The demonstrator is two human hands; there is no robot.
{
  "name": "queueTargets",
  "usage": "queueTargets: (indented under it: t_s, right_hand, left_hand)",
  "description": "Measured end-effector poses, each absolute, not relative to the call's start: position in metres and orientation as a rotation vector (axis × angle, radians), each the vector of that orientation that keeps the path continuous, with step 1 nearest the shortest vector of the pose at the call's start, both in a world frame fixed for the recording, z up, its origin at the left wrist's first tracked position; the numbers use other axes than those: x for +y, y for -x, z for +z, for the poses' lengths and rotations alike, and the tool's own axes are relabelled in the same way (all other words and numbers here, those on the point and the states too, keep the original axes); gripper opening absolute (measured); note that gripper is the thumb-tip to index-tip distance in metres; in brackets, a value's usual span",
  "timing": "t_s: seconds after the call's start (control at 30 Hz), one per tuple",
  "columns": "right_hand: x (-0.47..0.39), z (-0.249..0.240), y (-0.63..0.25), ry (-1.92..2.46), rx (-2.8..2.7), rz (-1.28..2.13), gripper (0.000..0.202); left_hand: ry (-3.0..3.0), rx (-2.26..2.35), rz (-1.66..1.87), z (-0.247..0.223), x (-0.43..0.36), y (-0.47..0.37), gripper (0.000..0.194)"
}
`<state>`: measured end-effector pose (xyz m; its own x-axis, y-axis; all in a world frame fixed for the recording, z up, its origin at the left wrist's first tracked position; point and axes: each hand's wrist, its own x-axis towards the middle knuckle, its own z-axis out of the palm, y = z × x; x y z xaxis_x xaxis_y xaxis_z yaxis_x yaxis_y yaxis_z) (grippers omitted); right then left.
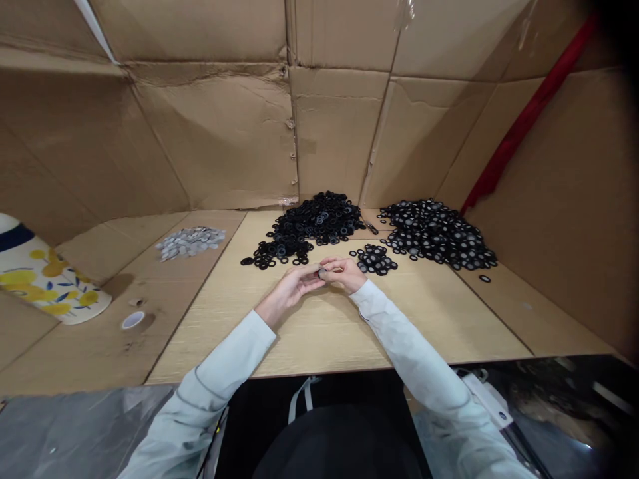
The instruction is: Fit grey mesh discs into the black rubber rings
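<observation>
Over the middle of the board, my left hand (296,285) and my right hand (344,273) meet at the fingertips. Pinched between them is a small black ring (322,273), partly hidden by the fingers. Just beyond my hands lies a heap of black rings (319,223). A small cluster of black rings with pale centres (375,259) sits close to my right hand, and a larger heap of the same pale-centred rings (439,233) spreads behind it. Off to the left is a pile of flat grey-white discs (190,243).
A flower-patterned bottle (60,283) stands at the left, with a white tape-like ring (133,320) near it. A small dark tool (370,227) lies between the two heaps. Cardboard walls (214,140) enclose the back and sides. A red strip (529,120) hangs at the right.
</observation>
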<state>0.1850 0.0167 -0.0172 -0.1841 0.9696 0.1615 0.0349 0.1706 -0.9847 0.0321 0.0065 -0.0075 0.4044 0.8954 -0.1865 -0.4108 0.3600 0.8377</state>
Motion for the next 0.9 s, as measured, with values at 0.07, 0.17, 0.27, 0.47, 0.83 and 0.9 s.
queueTargets:
  t_s: [0.07,0.17,0.27,0.47,0.83,0.9]
  right_hand:
    - [0.0151,-0.0168,-0.1835,1.045,-1.454,1.195,0.026]
    - [0.0138,-0.0166,-0.1815,1.059,-1.47,1.198,0.025]
    - [0.0141,-0.0171,-0.1808,1.055,-1.483,1.2,0.024]
    - [0.0157,-0.0194,-0.181,1.007,-1.568,1.173,0.021]
    - [0.0161,-0.0163,-0.1837,1.087,-1.482,1.127,0.02]
    - [0.0159,-0.0146,-0.185,1.076,-1.476,1.126,0.018]
  left_hand:
    - [-0.726,0.729,0.903,-0.0063,0.0071,-0.0324,0.01]
    - [-0.695,0.734,0.874,-0.0061,0.0082,-0.0321,0.01]
    - [-0.713,0.77,0.844,-0.0084,0.0104,-0.0308,0.006]
    - [-0.687,0.829,0.779,-0.0102,0.0111,-0.0283,0.007]
    - [-0.795,0.714,0.916,-0.0089,0.0067,-0.0291,0.011]
    - [-0.821,0.689,0.917,-0.0087,0.0067,-0.029,0.014]
